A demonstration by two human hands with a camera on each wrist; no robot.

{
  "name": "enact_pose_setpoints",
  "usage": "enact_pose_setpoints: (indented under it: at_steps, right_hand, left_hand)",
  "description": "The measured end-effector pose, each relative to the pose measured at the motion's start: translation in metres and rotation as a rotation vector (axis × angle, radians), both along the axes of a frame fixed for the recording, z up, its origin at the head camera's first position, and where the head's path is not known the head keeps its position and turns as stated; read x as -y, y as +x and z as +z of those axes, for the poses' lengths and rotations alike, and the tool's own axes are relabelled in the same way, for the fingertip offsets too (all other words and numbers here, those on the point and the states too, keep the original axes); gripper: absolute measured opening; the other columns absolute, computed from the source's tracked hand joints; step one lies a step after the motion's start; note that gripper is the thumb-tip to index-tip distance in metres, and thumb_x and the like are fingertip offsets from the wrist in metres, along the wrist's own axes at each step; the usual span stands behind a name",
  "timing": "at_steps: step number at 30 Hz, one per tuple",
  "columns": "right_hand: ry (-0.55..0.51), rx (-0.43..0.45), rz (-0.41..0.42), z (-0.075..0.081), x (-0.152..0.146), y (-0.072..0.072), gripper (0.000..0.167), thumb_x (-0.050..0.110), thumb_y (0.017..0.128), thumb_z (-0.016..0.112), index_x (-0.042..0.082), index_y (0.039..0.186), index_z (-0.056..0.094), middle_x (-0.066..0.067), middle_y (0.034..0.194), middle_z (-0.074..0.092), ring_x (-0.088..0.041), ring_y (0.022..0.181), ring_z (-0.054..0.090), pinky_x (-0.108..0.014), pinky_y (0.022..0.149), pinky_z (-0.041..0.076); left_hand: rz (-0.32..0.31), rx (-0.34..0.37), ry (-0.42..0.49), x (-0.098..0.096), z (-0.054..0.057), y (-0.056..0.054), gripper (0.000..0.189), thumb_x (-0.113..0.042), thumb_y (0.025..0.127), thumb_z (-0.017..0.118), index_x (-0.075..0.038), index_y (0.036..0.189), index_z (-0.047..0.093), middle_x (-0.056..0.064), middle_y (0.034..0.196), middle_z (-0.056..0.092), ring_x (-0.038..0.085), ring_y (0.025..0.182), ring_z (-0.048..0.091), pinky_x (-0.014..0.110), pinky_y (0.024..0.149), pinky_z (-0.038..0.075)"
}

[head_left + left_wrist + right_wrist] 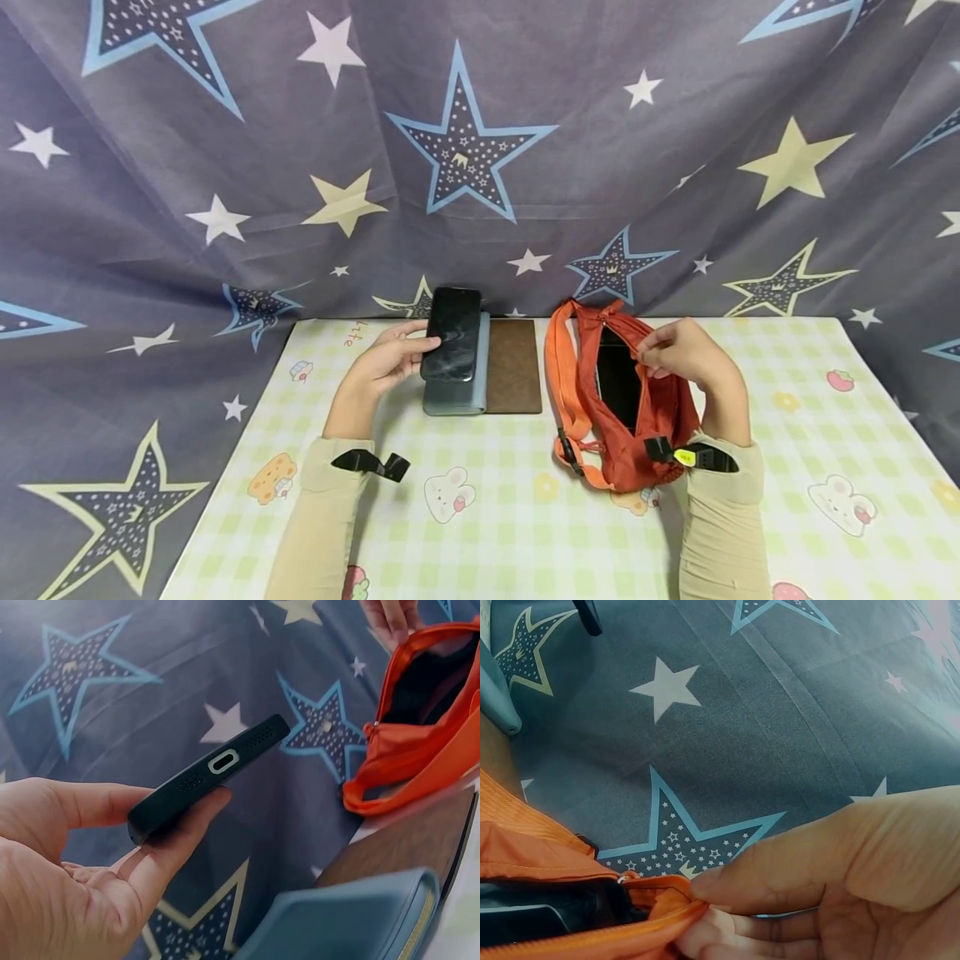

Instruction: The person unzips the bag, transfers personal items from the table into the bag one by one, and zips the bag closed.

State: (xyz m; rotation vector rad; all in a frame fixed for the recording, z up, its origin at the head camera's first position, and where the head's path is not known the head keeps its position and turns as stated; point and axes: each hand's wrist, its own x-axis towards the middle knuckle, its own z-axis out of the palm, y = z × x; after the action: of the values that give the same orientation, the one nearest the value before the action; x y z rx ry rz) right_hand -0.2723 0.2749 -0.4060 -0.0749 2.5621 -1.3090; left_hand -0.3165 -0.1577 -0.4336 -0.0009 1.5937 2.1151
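My left hand (387, 358) grips a black smartphone (453, 333) by its left side, thumb over the screen. In the left wrist view the phone's bottom edge with its charging port faces the camera, raised over a blue wallet (341, 915). The right hand (678, 354) pinches the edge of the unzipped opening of an orange-red waist bag (600, 450) between thumb and fingers. Inside the bag's opening lies a dark, flat, glossy object (619, 385); its lower part is hidden in the bag.
Beneath the blue wallet's right side lies a brown flat notebook-like cover (513, 367). An orange strap (562, 367) with a black buckle runs along the bag's left side. A star-patterned curtain (480, 250) hangs right behind the checkered tablecloth (495, 500).
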Motion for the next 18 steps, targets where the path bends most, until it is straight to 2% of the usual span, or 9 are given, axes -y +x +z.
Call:
enact_pose_setpoints:
  at_steps: [6,14,18]
  right_hand:
    - [0.001,-0.002,-0.004,0.002,0.002,0.0,0.024,0.001,0.093,0.065,-0.018,0.108,0.067,-0.017,0.086,0.077,-0.012,0.067,0.068,-0.033,0.066,0.061]
    - [-0.013,-0.006,-0.003,0.002,0.002,0.001,0.024,0.0,0.093,0.064,-0.018,0.107,0.067,-0.011,0.08,0.075,-0.012,0.065,0.068,-0.032,0.065,0.062]
    - [-0.02,-0.008,-0.002,0.003,0.002,0.001,0.023,0.0,0.093,0.064,-0.019,0.107,0.067,-0.011,0.08,0.075,-0.011,0.064,0.067,-0.032,0.065,0.062]
  left_hand:
    - [-0.04,-0.017,-0.051,-0.018,0.003,0.0,0.067,0.009,0.1,0.049,0.006,0.159,0.017,-0.002,0.095,0.074,0.012,0.08,0.074,0.024,0.073,0.06]
    - [-0.124,-0.021,-0.045,-0.04,0.004,0.0,0.064,0.009,0.099,0.049,0.007,0.157,0.021,0.0,0.097,0.071,0.012,0.079,0.073,0.025,0.071,0.06]
    - [-0.157,-0.019,-0.063,-0.05,0.004,0.001,0.066,0.008,0.099,0.049,0.006,0.158,0.019,0.001,0.1,0.07,0.012,0.08,0.072,0.025,0.071,0.059]
